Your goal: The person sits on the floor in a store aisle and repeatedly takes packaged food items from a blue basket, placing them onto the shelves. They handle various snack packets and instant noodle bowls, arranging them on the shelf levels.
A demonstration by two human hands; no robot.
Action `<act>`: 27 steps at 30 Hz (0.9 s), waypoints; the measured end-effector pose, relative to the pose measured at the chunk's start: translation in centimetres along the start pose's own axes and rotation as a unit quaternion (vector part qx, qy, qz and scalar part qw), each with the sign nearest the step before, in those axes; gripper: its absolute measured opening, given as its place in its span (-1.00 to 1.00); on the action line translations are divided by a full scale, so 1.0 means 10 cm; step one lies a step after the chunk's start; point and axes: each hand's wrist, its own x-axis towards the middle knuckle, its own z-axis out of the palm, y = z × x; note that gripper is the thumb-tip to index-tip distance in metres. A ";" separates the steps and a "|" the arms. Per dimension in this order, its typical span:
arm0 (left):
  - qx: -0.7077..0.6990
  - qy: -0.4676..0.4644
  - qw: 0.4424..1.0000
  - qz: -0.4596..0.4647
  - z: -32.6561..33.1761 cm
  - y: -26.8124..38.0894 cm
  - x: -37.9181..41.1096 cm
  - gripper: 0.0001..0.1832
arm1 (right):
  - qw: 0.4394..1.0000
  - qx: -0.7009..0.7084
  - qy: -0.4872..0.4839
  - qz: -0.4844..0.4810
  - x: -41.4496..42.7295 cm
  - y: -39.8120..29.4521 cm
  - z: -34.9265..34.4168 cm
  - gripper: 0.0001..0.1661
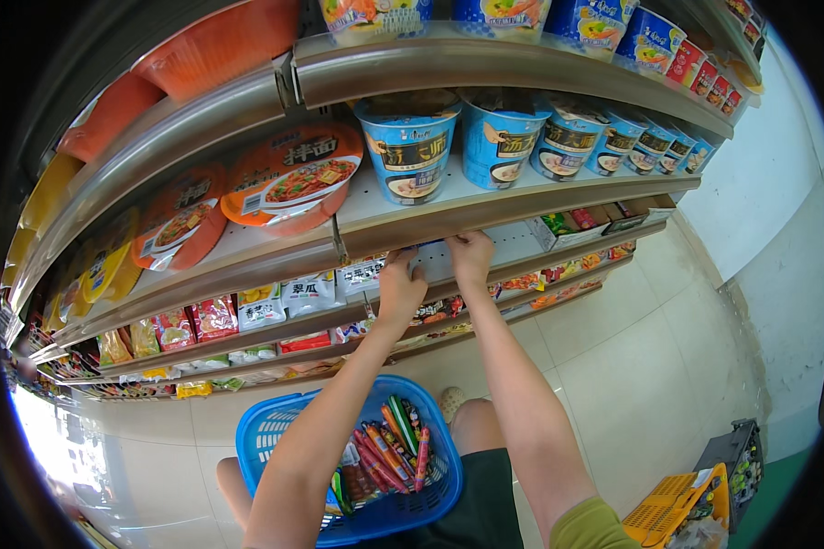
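Note:
Both hands reach in below the shelf that bears blue instant-noodle cups (412, 151). My left hand (402, 285) is beside white snack packets (362, 276), its fingertips partly hidden under the shelf edge. Close to its right, my right hand (469, 257) has bent fingers at the same shelf level. A thin blue item (427, 243) shows between the fingertips; which hand grips it, if either, cannot be told. Beneath my forearms a blue plastic basket (446, 480) holds wrapped sausages (384, 453) and other packets.
Orange noodle bowls (295, 182) stand on the shelf at the left. An open carton (566, 233) of packets lies right of my hands. The metal shelf edge (522, 209) runs just above them. A yellow crate (669, 501) and a dark crate (735, 453) are on the floor at lower right.

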 end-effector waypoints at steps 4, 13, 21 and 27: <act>-0.068 -0.053 0.993 -0.084 -0.09 0.13 -0.29 -0.68 | 1.000 -0.026 0.010 -0.004 -0.24 -0.05 -0.30 -0.82; -0.240 -0.029 0.938 -0.248 -0.36 0.44 -0.94 -0.77 | 0.981 0.091 -0.098 0.140 -1.25 -0.16 -0.95 -0.42; -0.334 -0.079 0.891 -0.296 -0.68 0.48 -1.23 -0.17 | 0.959 0.151 -0.181 0.158 -2.02 -0.37 -1.16 -0.38; -0.360 -0.076 0.897 -0.246 -1.17 0.41 -1.65 -0.14 | 0.933 0.074 -0.310 0.169 -2.53 -0.57 -1.19 -0.68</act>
